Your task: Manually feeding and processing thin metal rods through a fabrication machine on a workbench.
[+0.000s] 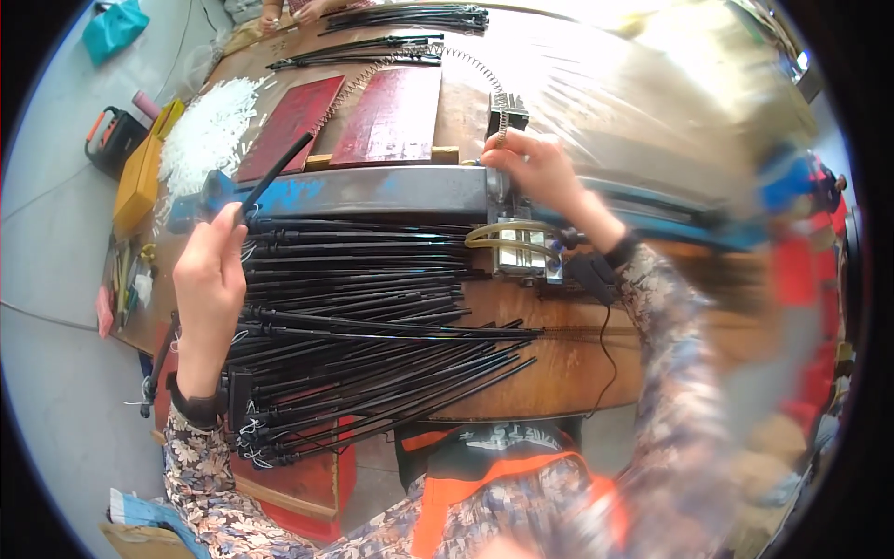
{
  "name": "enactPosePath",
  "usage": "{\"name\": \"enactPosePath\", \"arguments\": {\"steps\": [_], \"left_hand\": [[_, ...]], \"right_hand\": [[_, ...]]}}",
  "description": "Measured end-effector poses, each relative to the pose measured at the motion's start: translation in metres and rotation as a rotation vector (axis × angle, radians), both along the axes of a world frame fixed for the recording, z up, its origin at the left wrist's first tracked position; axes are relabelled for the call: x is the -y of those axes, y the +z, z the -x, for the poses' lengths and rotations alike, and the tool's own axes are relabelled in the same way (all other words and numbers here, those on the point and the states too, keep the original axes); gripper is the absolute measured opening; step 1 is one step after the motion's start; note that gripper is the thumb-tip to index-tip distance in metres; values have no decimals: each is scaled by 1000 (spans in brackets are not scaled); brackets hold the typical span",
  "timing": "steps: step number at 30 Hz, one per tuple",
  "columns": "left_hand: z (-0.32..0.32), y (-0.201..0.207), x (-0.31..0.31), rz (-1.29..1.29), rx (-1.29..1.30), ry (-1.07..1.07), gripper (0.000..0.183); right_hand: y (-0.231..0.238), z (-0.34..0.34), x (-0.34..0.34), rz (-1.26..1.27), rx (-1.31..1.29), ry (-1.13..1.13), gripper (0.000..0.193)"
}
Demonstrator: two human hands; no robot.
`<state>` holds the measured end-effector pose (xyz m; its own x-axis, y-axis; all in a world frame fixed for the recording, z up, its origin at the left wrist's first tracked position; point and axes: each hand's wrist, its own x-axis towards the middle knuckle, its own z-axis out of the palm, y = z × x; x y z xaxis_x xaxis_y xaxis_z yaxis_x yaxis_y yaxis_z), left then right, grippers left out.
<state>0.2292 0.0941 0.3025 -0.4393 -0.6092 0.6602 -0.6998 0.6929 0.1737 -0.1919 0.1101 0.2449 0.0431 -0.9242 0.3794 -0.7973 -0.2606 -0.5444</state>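
Observation:
My left hand [207,275] is closed round a thin black tube [281,168], which tilts up and away to the right. From the tube's far end a long thin coil spring [358,86] arches over two red boards and comes down on the right. There my right hand [542,170] pinches the spring near its other end, just above a small metal fixture [521,250] with pale hoses. Below my hands lies a wide bundle of black cables [363,303], some tied with white string. Another length of spring [587,333] sticks out of one of them to the right.
A grey-blue metal beam [400,191] crosses the wooden table. Beyond it are red boards [391,116], a heap of small white pieces [209,135], a yellow box [138,186] and more black cables [405,19]. Another person's hands [307,11] show at the far edge.

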Motion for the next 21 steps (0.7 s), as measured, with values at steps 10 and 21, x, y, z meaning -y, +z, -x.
{"name": "enactPosePath", "arguments": {"steps": [10,21], "left_hand": [[35,-16,27,7,51,-39,26],[226,-78,74,205,182,-493,9]], "right_hand": [[-12,31,3,274,-570,-58,6],[-28,246,-167,219,-829,-412,3]]}}
